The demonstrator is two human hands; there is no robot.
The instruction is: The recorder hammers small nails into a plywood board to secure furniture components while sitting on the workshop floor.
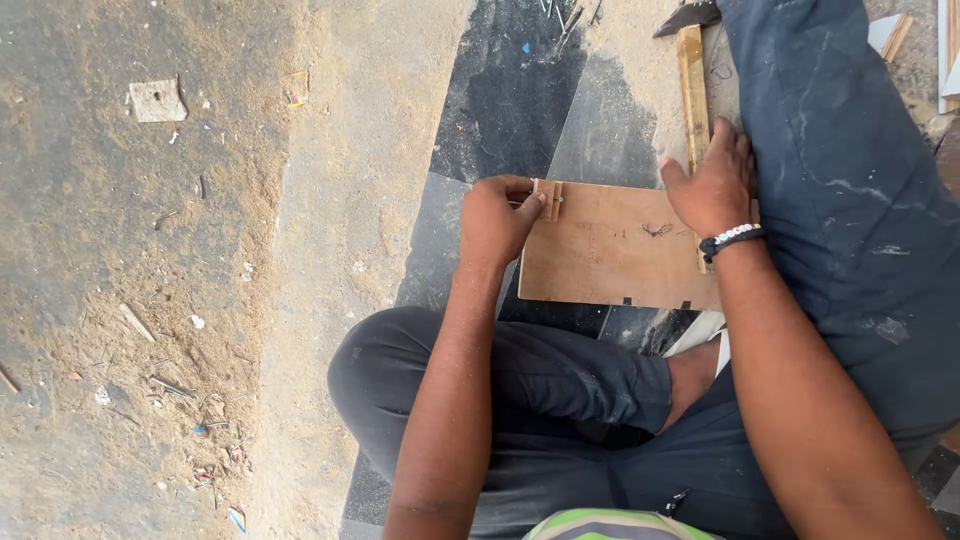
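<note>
Down on the floor (350, 200) we go: a flat plywood panel (610, 250) lies just past the crossed legs. The left hand (497, 222) pinches a small wooden block (549, 199) against the panel's far-left corner, grip closed tight on it. The right hand (712, 185) presses flat on the panel's right end, fingers spread, holding nothing, beside a wooden strip (693, 90) running away far right. I'd call this early: the block is placed, no fixing visible, the rest bare.
</note>
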